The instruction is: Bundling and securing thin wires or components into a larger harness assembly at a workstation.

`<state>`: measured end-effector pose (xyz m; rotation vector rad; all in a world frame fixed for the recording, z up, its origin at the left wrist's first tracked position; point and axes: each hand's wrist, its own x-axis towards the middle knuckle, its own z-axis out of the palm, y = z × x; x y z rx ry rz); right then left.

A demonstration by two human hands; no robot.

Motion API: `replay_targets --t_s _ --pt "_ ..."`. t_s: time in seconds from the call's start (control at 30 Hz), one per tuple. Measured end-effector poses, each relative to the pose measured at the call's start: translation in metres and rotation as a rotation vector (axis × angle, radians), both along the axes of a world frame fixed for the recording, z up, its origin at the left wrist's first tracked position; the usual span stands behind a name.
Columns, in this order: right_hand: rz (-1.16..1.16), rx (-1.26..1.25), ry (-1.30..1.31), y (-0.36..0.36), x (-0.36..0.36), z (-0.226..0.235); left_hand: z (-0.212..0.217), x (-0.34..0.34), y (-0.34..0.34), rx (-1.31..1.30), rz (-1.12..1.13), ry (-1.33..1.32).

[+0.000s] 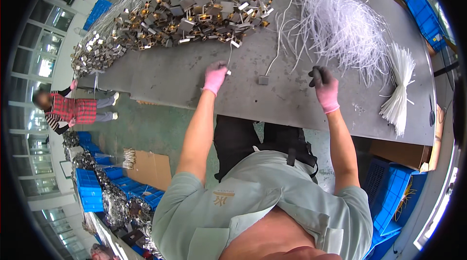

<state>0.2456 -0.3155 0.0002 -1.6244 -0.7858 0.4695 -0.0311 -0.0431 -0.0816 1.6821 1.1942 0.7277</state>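
Here's the table point(170, 73), the heap of metal parts point(189, 14) on it, my right grip point(323, 85) curled narrow rightward of that heap, contents unclear, my left grip point(215, 75) pinching, just nearside of it, a white lead point(230, 57) I'd best draw gently.

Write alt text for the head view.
Gloved left hand holds a thin white wire below a heap of small metal parts; the right hand, fingers curled, is near a tangle of white strands on a grey table. A person in a red checked apron stands at left.
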Motion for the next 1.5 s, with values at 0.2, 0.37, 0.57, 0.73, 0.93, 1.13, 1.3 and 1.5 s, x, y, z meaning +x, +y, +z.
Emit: replay_targets --t_s 0.2,0.37,0.57,0.73,0.93,1.13,1.3,1.5 --pt "0.157 -0.248 -0.267 0.011 0.018 -0.064 0.037 -0.063 -0.068 0.091 -0.130 0.133" --pt "0.304 -0.239 0.411 0.037 -0.004 -0.019 0.025 -0.159 -0.129 -0.245 0.091 0.098" --pt "0.438 -0.043 0.555 0.076 -0.038 -0.013 0.011 -0.237 -0.229 -0.400 0.077 -0.513" --pt "0.375 -0.174 0.625 0.117 -0.072 -0.016 0.032 -0.226 -0.264 -0.345 -0.016 -0.613" --pt "0.320 0.234 0.890 0.134 -0.063 -0.002 0.025 -0.234 -0.256 -0.360 0.025 0.017" --pt "0.072 0.329 0.643 0.127 -0.033 0.045 0.008 -0.234 -0.249 -0.206 0.099 0.267" --pt "0.019 0.409 0.621 0.123 -0.022 0.048 -0.003 -0.239 -0.245 -0.180 0.169 0.260" --pt "0.014 0.369 0.634 0.122 -0.026 0.051 -0.008 -0.250 -0.241 -0.178 0.179 0.248"
